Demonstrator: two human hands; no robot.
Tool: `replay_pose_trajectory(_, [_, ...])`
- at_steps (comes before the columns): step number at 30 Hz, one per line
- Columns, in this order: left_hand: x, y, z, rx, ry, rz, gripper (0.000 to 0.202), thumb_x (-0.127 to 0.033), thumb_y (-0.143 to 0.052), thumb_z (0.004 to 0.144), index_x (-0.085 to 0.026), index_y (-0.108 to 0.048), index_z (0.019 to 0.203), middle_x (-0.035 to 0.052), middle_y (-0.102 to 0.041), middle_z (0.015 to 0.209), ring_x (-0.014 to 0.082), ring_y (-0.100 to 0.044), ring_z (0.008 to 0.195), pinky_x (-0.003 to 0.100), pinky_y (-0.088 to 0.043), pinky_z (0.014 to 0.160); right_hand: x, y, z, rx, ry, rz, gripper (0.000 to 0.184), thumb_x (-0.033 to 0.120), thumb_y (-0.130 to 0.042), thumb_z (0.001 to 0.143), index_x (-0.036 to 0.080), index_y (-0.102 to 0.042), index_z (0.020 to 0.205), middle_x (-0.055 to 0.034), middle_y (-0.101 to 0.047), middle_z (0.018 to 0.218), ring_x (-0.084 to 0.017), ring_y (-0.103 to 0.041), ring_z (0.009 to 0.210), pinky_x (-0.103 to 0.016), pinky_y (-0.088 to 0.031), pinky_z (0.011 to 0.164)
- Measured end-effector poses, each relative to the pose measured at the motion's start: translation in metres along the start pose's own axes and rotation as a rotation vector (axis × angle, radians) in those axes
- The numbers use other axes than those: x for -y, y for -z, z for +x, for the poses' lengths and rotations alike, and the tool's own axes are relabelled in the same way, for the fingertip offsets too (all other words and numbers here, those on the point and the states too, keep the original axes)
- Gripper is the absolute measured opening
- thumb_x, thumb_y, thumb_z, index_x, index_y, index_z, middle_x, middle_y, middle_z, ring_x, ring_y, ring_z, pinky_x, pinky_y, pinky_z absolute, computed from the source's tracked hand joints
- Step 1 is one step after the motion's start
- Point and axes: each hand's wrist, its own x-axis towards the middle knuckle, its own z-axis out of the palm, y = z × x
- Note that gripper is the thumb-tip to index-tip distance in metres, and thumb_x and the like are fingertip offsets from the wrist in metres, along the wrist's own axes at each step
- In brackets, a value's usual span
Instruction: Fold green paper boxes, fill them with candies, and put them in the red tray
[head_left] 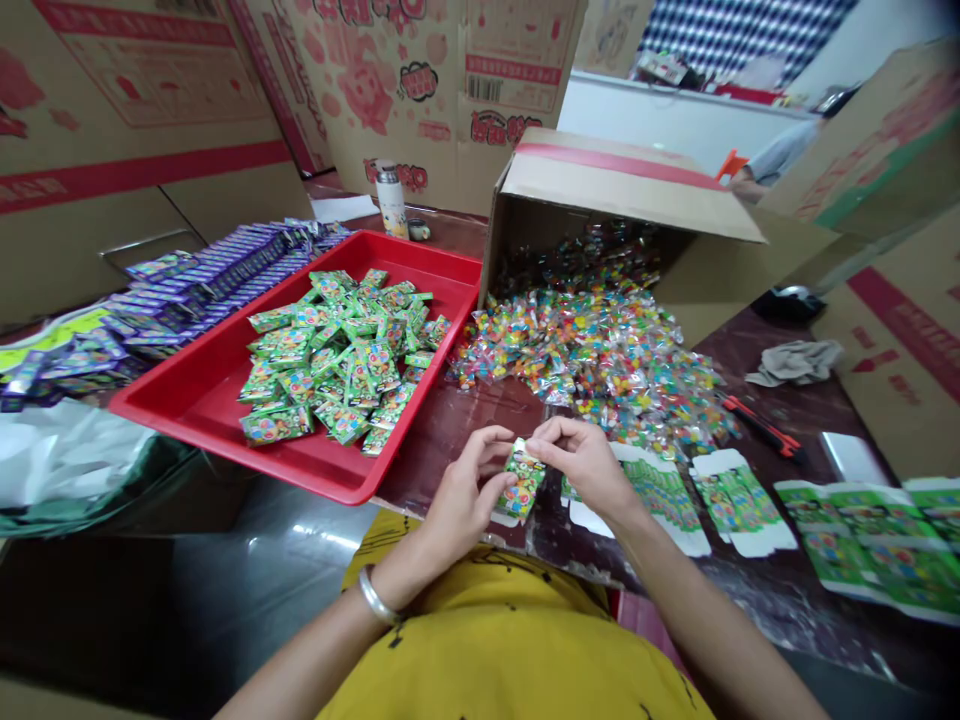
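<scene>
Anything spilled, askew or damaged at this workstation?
Mostly the open carton: colourful clear packets spread loosely from its mouth across the table, like a spill, though possibly deliberate. A red-and-black tool lies at the packets' edge, an odd spot for it. No damage is evident.

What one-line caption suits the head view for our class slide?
Left hand and right hand hold a small green box near a red tray and a heap of colourful wrapped sweets.
</scene>
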Motion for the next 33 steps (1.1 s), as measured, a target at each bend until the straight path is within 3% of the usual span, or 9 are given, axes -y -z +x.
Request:
replay_pose_trajectory(4, [-0.002, 0.0, 0.0, 0.002, 0.022, -0.007, 0.045, -0.016, -0.056, 0.089, -0.022, -0.049, 0.133, 0.0081, -0.066, 0.115, 0.0184, -0.066, 0.1, 0.031, -0.053, 0.09, 0.006, -0.005, -0.007, -0.029, 0.14, -0.164, 0.024, 0.035, -0.069, 0.085, 0.019, -0.063, 0.067, -0.0029, -0.065, 0.077, -0.017, -0.06, 0.073, -0.029, -0.048, 0.068])
replay_pose_trajectory(10, [0.005, 0.004, -0.002, -0.046, 0.105, -0.069, 0.025, -0.019, -0.06, 0.087, -0.019, -0.063, 0.112, 0.0055, -0.069, 0.107, 0.0171, -0.066, 0.096, 0.027, -0.052, 0.085, 0.001, -0.003, -0.025, 0.055, 0.356, -0.37, 0.014, 0.03, -0.059, 0.094, 0.023, -0.071, 0.091, -0.0056, -0.068, 0.1, -0.019, -0.064, 0.095, -0.033, -0.05, 0.085])
replay_pose_trajectory(12, [0.008, 0.006, 0.001, -0.102, 0.134, -0.102, 0.021, -0.021, -0.065, 0.084, -0.018, -0.062, 0.104, 0.0031, -0.068, 0.097, 0.0149, -0.065, 0.089, 0.024, -0.052, 0.079, -0.008, 0.012, -0.015, 0.038, 0.336, -0.441, 0.014, 0.031, -0.06, 0.094, 0.024, -0.071, 0.099, -0.0054, -0.068, 0.102, -0.019, -0.065, 0.091, -0.032, -0.052, 0.081])
replay_pose_trajectory(16, [0.015, 0.012, 0.008, -0.245, 0.192, -0.123, 0.027, -0.027, -0.075, 0.076, -0.017, -0.051, 0.083, -0.0032, -0.06, 0.074, 0.0091, -0.058, 0.065, 0.018, -0.049, 0.059, -0.033, 0.053, 0.03, -0.28, 0.355, -0.922, 0.018, 0.02, -0.06, 0.091, 0.022, -0.069, 0.107, -0.0096, -0.067, 0.103, -0.024, -0.061, 0.095, -0.034, -0.052, 0.076])
replay_pose_trajectory(19, [0.017, 0.016, 0.01, -0.273, 0.301, -0.196, 0.037, -0.033, -0.077, 0.073, -0.018, -0.049, 0.093, -0.0034, -0.059, 0.075, 0.0106, -0.058, 0.06, 0.02, -0.049, 0.048, -0.046, 0.073, 0.063, -0.175, 0.469, -1.213, 0.02, 0.015, -0.058, 0.09, 0.023, -0.072, 0.102, -0.0111, -0.066, 0.109, -0.028, -0.056, 0.105, -0.037, -0.05, 0.08])
replay_pose_trajectory(21, [0.016, 0.018, 0.01, -0.276, 0.372, -0.274, 0.049, -0.032, -0.079, 0.072, -0.018, -0.05, 0.109, -0.0008, -0.061, 0.084, 0.0138, -0.064, 0.067, 0.026, -0.056, 0.054, -0.049, 0.077, 0.074, -0.116, 0.554, -1.188, 0.015, 0.02, -0.058, 0.092, 0.023, -0.072, 0.096, -0.0096, -0.067, 0.109, -0.026, -0.057, 0.104, -0.036, -0.049, 0.082])
replay_pose_trajectory(23, [0.016, 0.02, 0.01, -0.249, 0.426, -0.355, 0.059, -0.027, -0.081, 0.069, -0.016, -0.051, 0.119, 0.0038, -0.064, 0.095, 0.0162, -0.067, 0.076, 0.034, -0.061, 0.067, -0.048, 0.077, 0.076, -0.176, 0.582, -1.055, 0.016, 0.026, -0.055, 0.096, 0.022, -0.071, 0.093, -0.0074, -0.069, 0.103, -0.024, -0.06, 0.099, -0.036, -0.049, 0.084])
replay_pose_trajectory(26, [0.018, 0.021, 0.011, -0.186, 0.468, -0.445, 0.053, -0.021, -0.082, 0.066, -0.011, -0.059, 0.112, 0.0087, -0.064, 0.104, 0.0167, -0.066, 0.082, 0.037, -0.06, 0.08, -0.04, 0.075, 0.07, -0.27, 0.53, -0.918, 0.016, 0.027, -0.051, 0.098, 0.021, -0.066, 0.1, -0.0048, -0.07, 0.096, -0.021, -0.064, 0.089, -0.033, -0.05, 0.082])
replay_pose_trajectory(33, [0.026, 0.015, 0.013, -0.132, 0.425, -0.434, 0.042, -0.022, -0.077, 0.073, -0.017, -0.06, 0.111, 0.0043, -0.065, 0.098, 0.014, -0.064, 0.08, 0.029, -0.058, 0.072, -0.045, 0.076, 0.072, -0.06, 0.584, -1.315, 0.017, 0.02, -0.054, 0.094, 0.023, -0.07, 0.1, -0.0085, -0.068, 0.108, -0.027, -0.057, 0.105, -0.035, -0.05, 0.076])
